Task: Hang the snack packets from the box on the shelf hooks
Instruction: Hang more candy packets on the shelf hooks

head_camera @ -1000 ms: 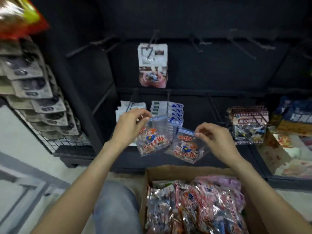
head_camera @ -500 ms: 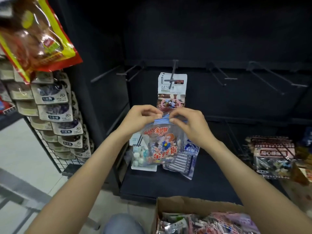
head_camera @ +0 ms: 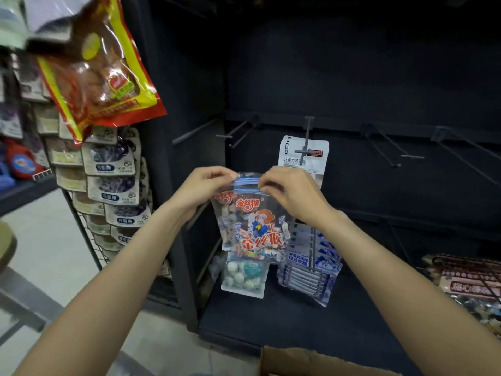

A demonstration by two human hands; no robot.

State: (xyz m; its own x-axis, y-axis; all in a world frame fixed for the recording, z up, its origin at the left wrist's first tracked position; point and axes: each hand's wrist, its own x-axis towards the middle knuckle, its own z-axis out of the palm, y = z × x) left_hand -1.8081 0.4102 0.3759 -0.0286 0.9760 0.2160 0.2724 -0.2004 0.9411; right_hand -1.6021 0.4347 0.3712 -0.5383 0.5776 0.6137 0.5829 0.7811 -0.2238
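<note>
Two hands (head_camera: pixel 206 188) (head_camera: pixel 291 192) pinch two snack packets (head_camera: pixel 254 226) together

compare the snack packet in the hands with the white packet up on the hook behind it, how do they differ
The held snack packet is clear with a cartoon figure and red lettering; the white packet is opaque and mostly plain. The held one is pinched at its blue-striped top by the left hand and right hand, on no hook; the white one hangs from a hook. The held one sits lower and nearer. Both hang upright.
</note>
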